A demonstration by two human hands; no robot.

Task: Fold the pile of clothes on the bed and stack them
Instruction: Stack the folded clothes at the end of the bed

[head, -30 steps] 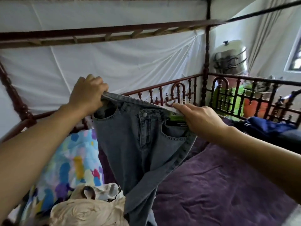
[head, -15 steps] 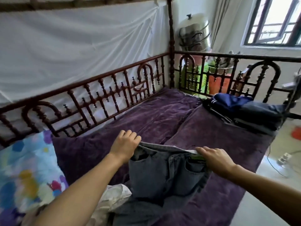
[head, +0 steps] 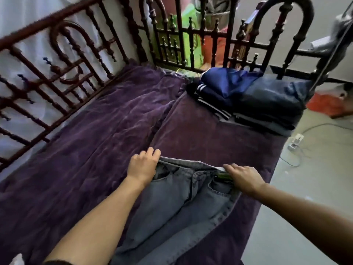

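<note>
A pair of grey-blue jeans (head: pixel 172 203) lies front side up on the purple bed cover (head: pixel 99 150), waistband away from me, legs running back toward me. My left hand (head: pixel 143 167) grips the waistband's left corner. My right hand (head: pixel 244 178) grips the right corner, over a green label. A stack of folded dark blue and black clothes (head: pixel 248 96) rests at the far right corner of the bed. The unfolded pile is out of view.
A dark carved wooden railing (head: pixel 80 60) runs along the left side and the far end of the bed. The bed's right edge drops to a pale floor (head: pixel 298 188) with a cable and a power strip (head: pixel 295 141). An orange object (head: pixel 324 104) sits on the floor.
The jeans went from being held up in the air to lying flat on the bed cover. Both hands came down and forward with the waistband, and my view tilted down.
</note>
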